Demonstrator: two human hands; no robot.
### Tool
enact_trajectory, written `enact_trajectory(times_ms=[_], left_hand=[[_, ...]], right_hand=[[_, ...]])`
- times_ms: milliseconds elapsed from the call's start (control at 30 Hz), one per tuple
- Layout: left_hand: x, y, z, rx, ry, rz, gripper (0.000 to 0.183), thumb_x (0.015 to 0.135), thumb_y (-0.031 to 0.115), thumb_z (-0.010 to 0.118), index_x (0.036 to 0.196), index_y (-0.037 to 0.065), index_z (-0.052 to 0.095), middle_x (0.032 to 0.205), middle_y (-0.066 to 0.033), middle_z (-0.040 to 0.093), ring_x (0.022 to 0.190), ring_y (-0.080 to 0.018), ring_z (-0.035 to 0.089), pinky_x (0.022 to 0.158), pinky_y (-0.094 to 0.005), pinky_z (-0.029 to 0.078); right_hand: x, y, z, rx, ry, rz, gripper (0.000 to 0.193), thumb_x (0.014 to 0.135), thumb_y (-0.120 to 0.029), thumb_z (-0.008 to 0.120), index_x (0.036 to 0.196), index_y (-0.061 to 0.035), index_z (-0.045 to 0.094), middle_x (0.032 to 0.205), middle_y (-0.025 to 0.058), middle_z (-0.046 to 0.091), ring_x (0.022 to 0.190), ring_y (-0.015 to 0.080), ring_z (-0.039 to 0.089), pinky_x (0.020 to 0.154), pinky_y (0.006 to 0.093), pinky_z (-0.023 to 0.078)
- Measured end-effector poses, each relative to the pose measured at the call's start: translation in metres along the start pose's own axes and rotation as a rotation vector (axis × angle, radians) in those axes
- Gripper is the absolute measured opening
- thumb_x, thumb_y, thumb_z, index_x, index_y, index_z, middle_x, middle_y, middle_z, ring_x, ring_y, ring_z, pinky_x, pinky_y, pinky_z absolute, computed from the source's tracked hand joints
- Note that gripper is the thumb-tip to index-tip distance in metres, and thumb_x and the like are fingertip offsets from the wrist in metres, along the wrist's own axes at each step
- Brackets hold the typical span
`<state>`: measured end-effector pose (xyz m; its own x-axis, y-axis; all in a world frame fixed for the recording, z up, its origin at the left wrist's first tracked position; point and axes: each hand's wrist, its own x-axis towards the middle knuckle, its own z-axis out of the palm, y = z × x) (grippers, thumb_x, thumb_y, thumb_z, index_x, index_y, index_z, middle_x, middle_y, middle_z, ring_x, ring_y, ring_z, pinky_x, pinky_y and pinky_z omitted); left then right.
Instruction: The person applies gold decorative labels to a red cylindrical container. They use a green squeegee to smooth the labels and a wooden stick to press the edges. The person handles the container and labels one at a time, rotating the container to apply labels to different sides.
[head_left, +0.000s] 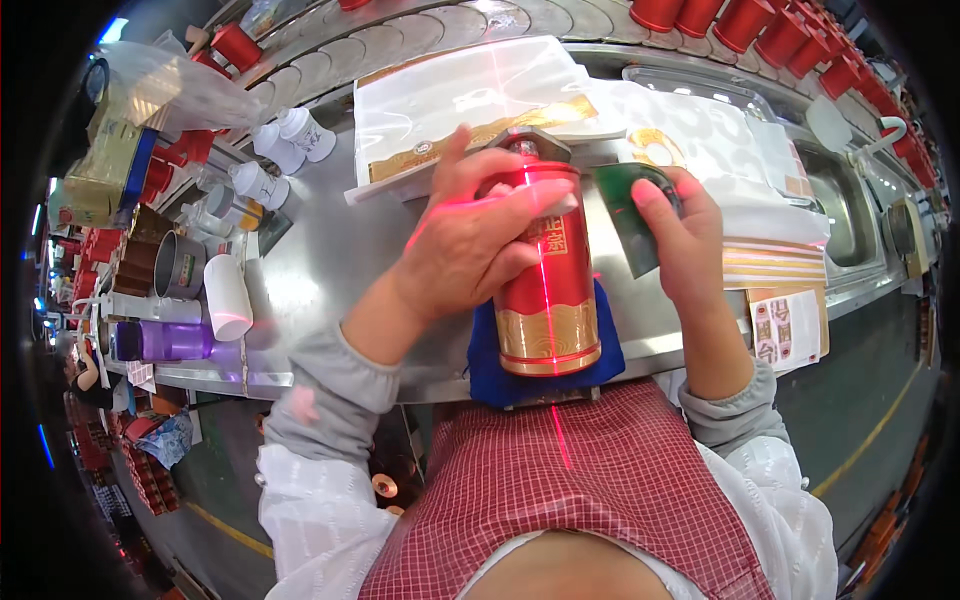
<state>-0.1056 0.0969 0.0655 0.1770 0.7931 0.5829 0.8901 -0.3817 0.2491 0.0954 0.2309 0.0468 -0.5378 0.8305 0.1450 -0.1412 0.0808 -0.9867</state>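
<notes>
A red canister [548, 275] with a gold lower band lies tilted on a blue cloth [612, 340] at the bench edge. My left hand [465, 235] rests across its upper left side, fingers stretched and apart; a small white piece shows at one fingertip. In my right hand [685, 225], thumb and fingers pinch a dark green flat scraper [625, 218], held just right of the canister's top. A red laser line runs down the canister and onto my checked apron. Behind the canister's top sits a dark metal block [552, 146].
White printed sheets [455, 105] lie behind the canister, more at right beside a sink [838, 205]. White bottles [305, 135], a white roll [228, 297], a metal cup [180, 265] and a purple bottle [175, 340] stand left. Red canisters [745, 25] line a conveyor [400, 50] at back.
</notes>
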Motion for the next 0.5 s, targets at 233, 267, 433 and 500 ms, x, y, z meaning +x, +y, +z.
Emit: enact_trajectory(times_ms=[233, 267, 433, 500], left_hand=[[0.001, 0.021, -0.001, 0.012, -0.124, 0.078, 0.053, 0.099, 0.052, 0.036, 0.116, 0.013, 0.067, 0.105, -0.0011, 0.069, 0.118, -0.0249, 0.048, 0.119, -0.0489, 0.010], [-0.009, 0.022, -0.002, -0.064, -0.082, 0.008, 0.053, 0.100, 0.052, 0.035, 0.116, 0.012, 0.067, 0.106, -0.0015, 0.069, 0.119, -0.0245, 0.048, 0.118, -0.0490, 0.012], [-0.039, 0.018, 0.015, -0.735, 0.398, -0.755, 0.052, 0.102, 0.046, 0.037, 0.123, 0.005, 0.059, 0.117, -0.0077, 0.066, 0.115, -0.0205, 0.055, 0.106, -0.0402, 0.038], [-0.027, 0.008, 0.030, -1.202, 0.493, -1.026, 0.049, 0.103, 0.044, 0.039, 0.125, 0.004, 0.056, 0.118, -0.0098, 0.064, 0.110, -0.0193, 0.059, 0.097, -0.0363, 0.047]], right_hand=[[-0.024, -0.007, -0.028, -0.220, -0.113, -0.189, 0.031, 0.094, -0.011, 0.061, 0.122, 0.0002, 0.058, 0.123, 0.0135, 0.060, 0.102, 0.0136, 0.060, 0.073, 0.0244, 0.051], [-0.031, -0.007, -0.030, -0.216, -0.164, -0.224, 0.033, 0.094, -0.010, 0.061, 0.125, 0.0002, 0.058, 0.130, 0.0161, 0.057, 0.107, 0.0156, 0.060, 0.076, 0.0258, 0.052], [-0.076, -0.001, -0.027, -0.621, -0.585, -0.368, 0.096, 0.069, -0.029, 0.084, 0.145, 0.0027, 0.034, 0.148, 0.0246, 0.036, 0.133, 0.0393, 0.040, 0.102, 0.0446, 0.042], [-0.082, 0.021, -0.010, -0.666, -0.522, -0.434, 0.090, 0.073, -0.018, 0.080, 0.145, 0.0056, 0.030, 0.146, 0.0259, 0.037, 0.132, 0.0411, 0.040, 0.106, 0.0457, 0.036]])
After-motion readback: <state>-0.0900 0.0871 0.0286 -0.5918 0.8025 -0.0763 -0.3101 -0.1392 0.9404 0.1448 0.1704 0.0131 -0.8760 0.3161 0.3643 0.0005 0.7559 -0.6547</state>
